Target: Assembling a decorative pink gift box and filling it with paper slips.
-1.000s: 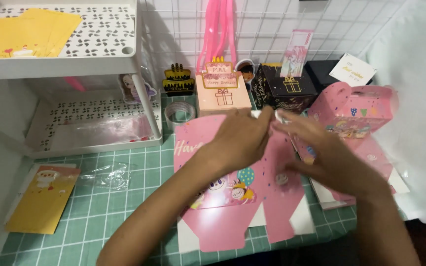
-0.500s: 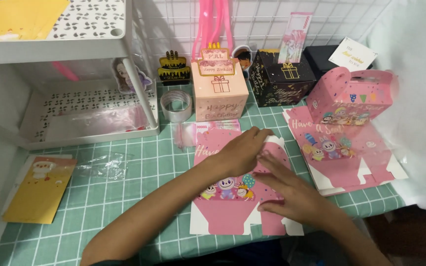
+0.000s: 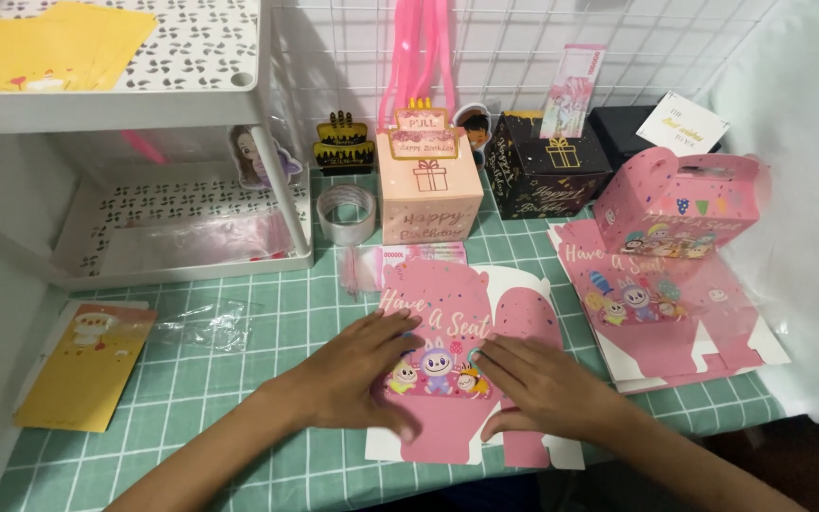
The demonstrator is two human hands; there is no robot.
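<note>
Two bare hands press flat, fingers spread and gripping nothing, on a flat pink die-cut cardboard box blank (image 3: 471, 313) printed with cartoon figures, lying on the green grid cutting mat (image 3: 239, 332). The left hand (image 3: 362, 374) covers its left half, the right hand (image 3: 537, 384) its lower right. Beyond the fingertips stand a peach square gift box (image 3: 428, 194) and a black gift box (image 3: 542, 175); right of the fingers lies a stack of pink blanks (image 3: 675, 313) beneath an assembled pink handled box (image 3: 680, 204).

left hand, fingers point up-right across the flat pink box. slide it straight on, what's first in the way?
Likely the small wad of pink banknotes lying past the flat pink box blank under the left hand; beyond it, the peach gift box. Depth is uncertain.
</note>
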